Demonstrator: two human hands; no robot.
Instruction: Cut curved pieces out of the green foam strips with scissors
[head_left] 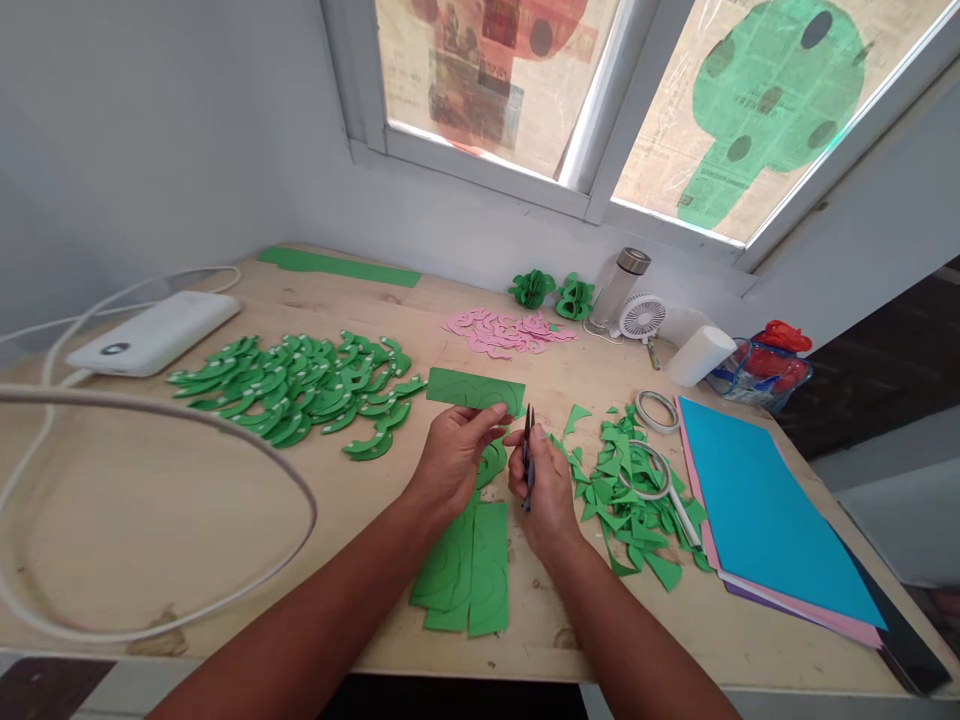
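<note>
Between thumb and fingers, my left hand (452, 452) pinches a green paper strip (474, 388) with faint curved outlines drawn on it. My right hand (546, 488) is closed around a pair of dark scissors (529, 455), blades pointing up and away from me, close to the strip's right end. Under my hands, a green curved paper piece (491, 462) shows partly on the table. Nearer to me lie green paper rectangles (489, 570) marked with curved lines. A pile of green paper scraps (637, 500) spreads to the right of the scissors.
Green curved cutouts (300, 385) with white patches cover the left. Pink cutouts (510, 330) and green paper balls (532, 288) sit at the back. Coloured sheets (772, 510), a tape roll (658, 411), a magnifying glass (684, 515) and a fan (643, 318) occupy the right. A white cable (307, 490) loops left.
</note>
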